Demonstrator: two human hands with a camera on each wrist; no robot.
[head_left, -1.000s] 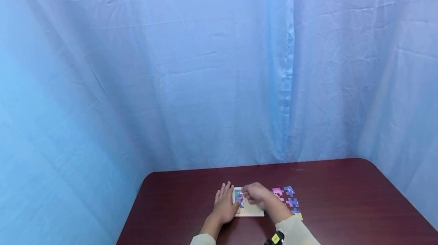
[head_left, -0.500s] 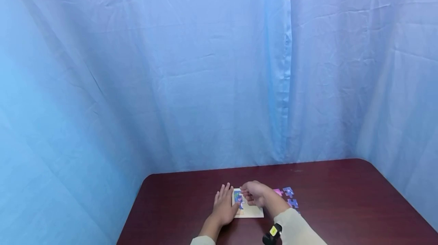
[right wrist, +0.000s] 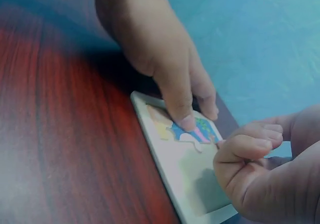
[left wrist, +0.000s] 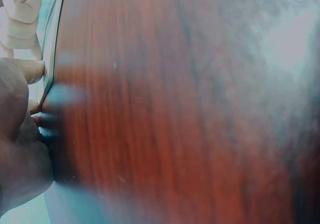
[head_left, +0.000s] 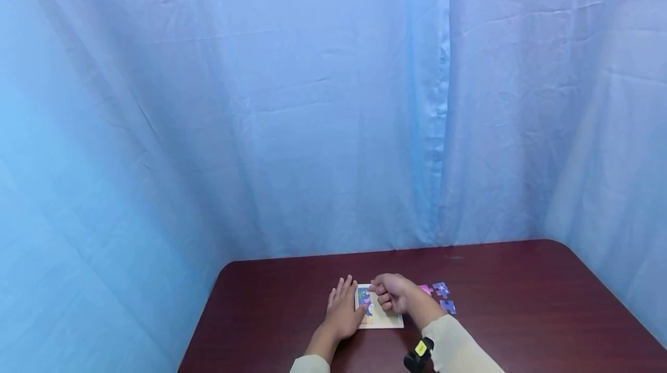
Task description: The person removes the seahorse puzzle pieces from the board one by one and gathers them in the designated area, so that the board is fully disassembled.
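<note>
A shallow pale puzzle tray (head_left: 388,322) lies on the dark red table. Joined jigsaw pieces (right wrist: 202,134) in blue, pink and green fill its left side; the rest of its bed is bare. My left hand (head_left: 342,313) rests along the tray's left edge, fingers straight, with the thumb on the joined pieces. Over the far part of the tray is my right hand (head_left: 392,293). Its fingers are curled with nothing visible in them, and one fingertip (right wrist: 221,143) reaches the end of the joined pieces. In the right wrist view the curled fingers hide the tray's far corner.
Several loose jigsaw pieces (head_left: 447,306), blue and pink, lie right of the tray, partly hidden by the right forearm. The wooden table (head_left: 521,303) has rounded far corners. Blue curtains (head_left: 333,130) hang behind it and at both sides.
My right hand's fingers have curled in more over the tray's far part, and its forearm has shifted slightly. The left hand stays on the tray's edge.
</note>
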